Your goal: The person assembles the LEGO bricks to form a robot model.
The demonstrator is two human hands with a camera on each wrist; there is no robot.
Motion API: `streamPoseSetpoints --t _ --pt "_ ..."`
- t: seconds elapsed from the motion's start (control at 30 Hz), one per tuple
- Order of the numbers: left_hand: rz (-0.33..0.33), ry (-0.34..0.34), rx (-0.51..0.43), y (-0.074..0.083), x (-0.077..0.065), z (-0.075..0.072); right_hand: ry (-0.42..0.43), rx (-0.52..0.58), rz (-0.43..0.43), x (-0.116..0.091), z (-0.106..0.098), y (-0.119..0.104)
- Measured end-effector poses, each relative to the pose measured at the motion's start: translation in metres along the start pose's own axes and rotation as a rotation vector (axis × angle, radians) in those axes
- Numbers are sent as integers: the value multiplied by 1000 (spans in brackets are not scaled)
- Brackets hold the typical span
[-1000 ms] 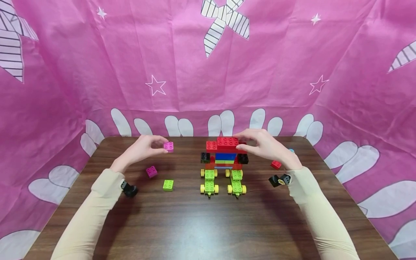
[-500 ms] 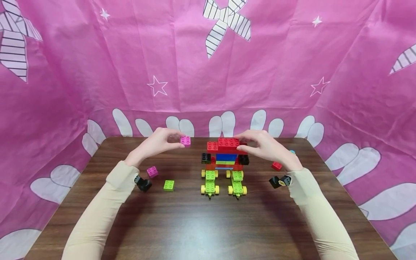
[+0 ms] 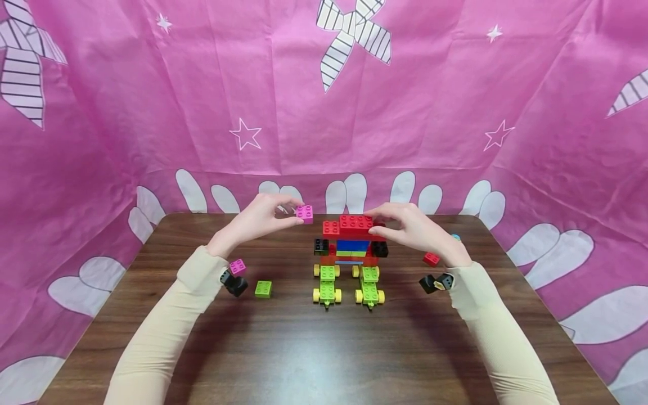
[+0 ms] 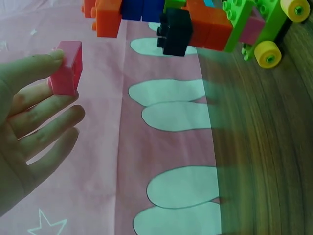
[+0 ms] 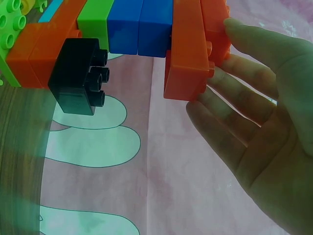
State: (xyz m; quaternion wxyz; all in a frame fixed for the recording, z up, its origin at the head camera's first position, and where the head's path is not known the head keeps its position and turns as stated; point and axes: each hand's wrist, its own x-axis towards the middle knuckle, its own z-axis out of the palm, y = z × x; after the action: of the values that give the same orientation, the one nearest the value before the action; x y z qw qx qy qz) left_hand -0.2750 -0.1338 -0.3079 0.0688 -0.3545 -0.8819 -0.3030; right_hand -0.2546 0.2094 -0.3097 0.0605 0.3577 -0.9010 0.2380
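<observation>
Between thumb and fingers, my left hand (image 3: 263,218) pinches a pink toy brick (image 3: 305,214), raised just left of a built brick model. In the left wrist view the pink brick (image 4: 67,68) has its hollow underside turned toward the model. My right hand (image 3: 412,225) grips the right end of the red top brick (image 3: 356,224); the right wrist view shows the thumb on that brick (image 5: 215,29) and fingers by the long red brick (image 5: 187,54) below. Under them come blue bricks (image 3: 352,245), black side bricks (image 3: 321,246) and two green wheeled bases (image 3: 327,287) with yellow wheels.
On the wooden table (image 3: 304,349), a magenta brick (image 3: 238,266) and a lime green brick (image 3: 263,289) lie to the left. A red brick (image 3: 431,259) lies to the right, with a blue piece (image 3: 456,237) partly behind the right wrist. Pink cloth (image 3: 304,101) surrounds the table.
My left hand has carried the pink brick rightward and slightly up, closer to the model. My right hand has stayed at the red top brick.
</observation>
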Motion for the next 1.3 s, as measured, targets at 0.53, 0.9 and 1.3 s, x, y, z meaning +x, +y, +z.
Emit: streamPoseSetpoints --t 0.53,0.9,1.3 --pt "59 -13 -17 20 12 10 3 -10 -4 0 -1 0" --pt "73 -23 -25 20 14 16 -4 -2 -11 1 0 0" --pt "42 -41 6 19 12 20 -2 3 -1 0 0 0"
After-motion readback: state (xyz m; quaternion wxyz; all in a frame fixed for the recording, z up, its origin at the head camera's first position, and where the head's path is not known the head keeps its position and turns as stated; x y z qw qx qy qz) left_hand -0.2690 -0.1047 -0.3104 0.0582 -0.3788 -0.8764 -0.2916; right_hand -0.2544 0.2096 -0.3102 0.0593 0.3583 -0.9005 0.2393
